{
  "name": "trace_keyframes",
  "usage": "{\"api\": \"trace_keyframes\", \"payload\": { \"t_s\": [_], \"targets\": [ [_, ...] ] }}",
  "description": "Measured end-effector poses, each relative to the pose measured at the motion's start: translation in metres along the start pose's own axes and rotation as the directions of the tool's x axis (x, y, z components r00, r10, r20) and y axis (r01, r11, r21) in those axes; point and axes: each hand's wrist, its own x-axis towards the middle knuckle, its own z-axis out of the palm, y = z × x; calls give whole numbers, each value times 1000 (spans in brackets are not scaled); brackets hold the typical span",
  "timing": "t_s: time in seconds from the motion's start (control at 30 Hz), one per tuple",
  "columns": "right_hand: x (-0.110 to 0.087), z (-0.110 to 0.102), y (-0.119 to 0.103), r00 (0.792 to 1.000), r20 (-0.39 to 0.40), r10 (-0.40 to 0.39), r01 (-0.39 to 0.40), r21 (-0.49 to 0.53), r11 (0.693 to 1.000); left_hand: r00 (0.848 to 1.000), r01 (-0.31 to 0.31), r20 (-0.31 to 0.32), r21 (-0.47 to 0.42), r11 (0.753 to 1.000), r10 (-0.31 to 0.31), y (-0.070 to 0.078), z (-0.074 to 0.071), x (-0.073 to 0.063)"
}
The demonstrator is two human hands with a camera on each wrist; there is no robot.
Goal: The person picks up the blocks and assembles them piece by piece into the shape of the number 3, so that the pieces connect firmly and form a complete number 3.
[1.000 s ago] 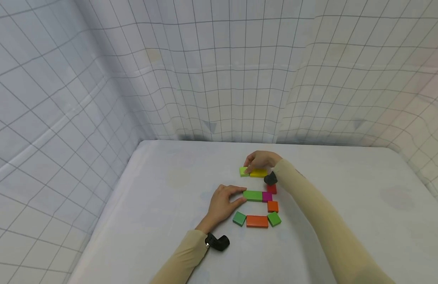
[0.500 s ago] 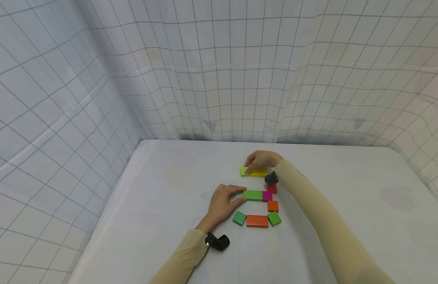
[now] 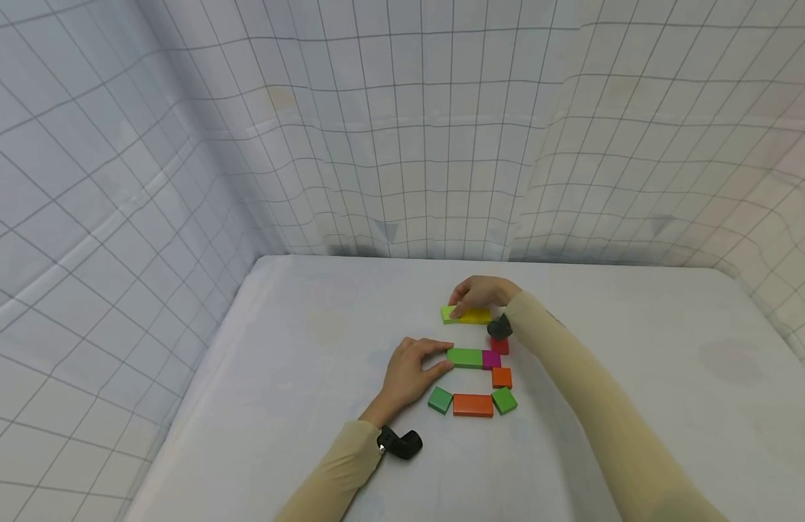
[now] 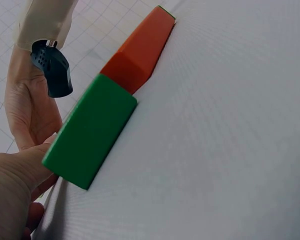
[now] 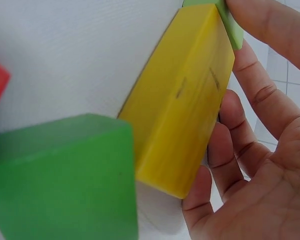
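Note:
My left hand [image 3: 407,373] holds the left end of a long green block [image 3: 465,358] between thumb and forefinger. Against that block's right end lies a magenta block [image 3: 491,359]. Farther back, my right hand [image 3: 480,292] pinches a small light green block [image 3: 448,314]. Touching this block is a long yellow block [image 5: 185,95], with the other fingers curled behind it in the right wrist view. A green block [image 5: 65,185] stands by the yellow one's near end; the right wrist hides it in the head view. The left fingertips are mostly hidden in the left wrist view.
Nearer me lie a dark green block [image 3: 440,400], a long orange block [image 3: 472,405] and a green block [image 3: 504,400] in a row. A small orange block [image 3: 502,378] and a red block [image 3: 500,346] lie along the right side. Gridded white cloth [image 3: 402,130] surrounds the white table [image 3: 298,406].

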Motion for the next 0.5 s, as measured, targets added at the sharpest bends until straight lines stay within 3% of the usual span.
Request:
{"api": "trace_keyframes", "payload": {
  "t_s": [0.5],
  "targets": [
    [2, -1, 2, 1000, 17, -17, 18, -30, 999, 1000, -8, -6, -10, 1000, 8, 1, -2, -1]
  ]
}}
